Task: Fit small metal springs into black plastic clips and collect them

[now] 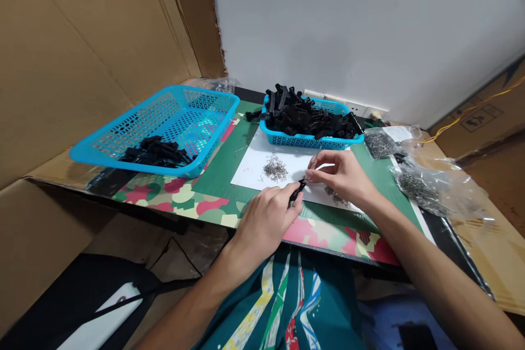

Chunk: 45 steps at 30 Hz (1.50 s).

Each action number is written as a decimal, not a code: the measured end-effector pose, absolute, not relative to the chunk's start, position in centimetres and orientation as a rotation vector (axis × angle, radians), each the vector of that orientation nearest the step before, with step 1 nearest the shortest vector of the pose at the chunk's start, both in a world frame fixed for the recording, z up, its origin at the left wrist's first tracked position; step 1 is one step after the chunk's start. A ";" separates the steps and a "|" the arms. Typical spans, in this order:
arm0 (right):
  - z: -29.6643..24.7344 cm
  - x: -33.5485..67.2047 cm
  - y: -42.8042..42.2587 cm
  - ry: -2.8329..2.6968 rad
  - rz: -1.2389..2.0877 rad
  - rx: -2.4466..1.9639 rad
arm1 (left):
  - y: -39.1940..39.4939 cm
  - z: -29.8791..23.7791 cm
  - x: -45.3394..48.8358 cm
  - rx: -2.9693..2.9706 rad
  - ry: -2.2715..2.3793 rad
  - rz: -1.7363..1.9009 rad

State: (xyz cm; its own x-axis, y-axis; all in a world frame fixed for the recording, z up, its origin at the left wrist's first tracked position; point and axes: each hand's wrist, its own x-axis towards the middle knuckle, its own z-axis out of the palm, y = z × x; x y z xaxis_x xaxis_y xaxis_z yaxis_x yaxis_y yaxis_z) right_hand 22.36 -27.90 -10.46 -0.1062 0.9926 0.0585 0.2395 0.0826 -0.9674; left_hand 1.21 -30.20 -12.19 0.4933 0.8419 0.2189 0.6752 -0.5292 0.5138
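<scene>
My left hand (268,216) is closed around a small black plastic part (297,190), its tip pointing up and right. At that tip, the thumb and fingers of my right hand (338,175) pinch something small, apparently a thin metal piece, too small to name surely. Just beyond my hands, a pile of small metal wire pieces (275,168) lies on a white sheet (252,161). Under my right hand a second pile of wire pieces (336,197) is partly hidden.
A blue basket (287,140) heaped with black parts stands at the back. To the left, a larger blue basket (219,131) holds fewer black parts (158,151). Clear bags of metal pieces (416,183) lie on the right. Cardboard walls the left side.
</scene>
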 end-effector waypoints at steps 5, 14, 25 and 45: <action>-10.1 22.2 -28.0 -1.616 1.018 -1.339 | -30.1 -12.3 1.2 2.404 1.254 0.649; -9.8 21.9 -28.4 -1.730 0.951 -1.382 | -30.3 -12.5 1.2 2.492 1.223 0.618; -10.7 21.1 -28.7 -1.700 0.895 -1.341 | -30.2 -13.0 1.2 2.483 1.200 0.660; -10.1 28.0 -25.6 -2.108 0.309 -1.597 | -29.6 -12.1 0.1 2.258 1.006 0.815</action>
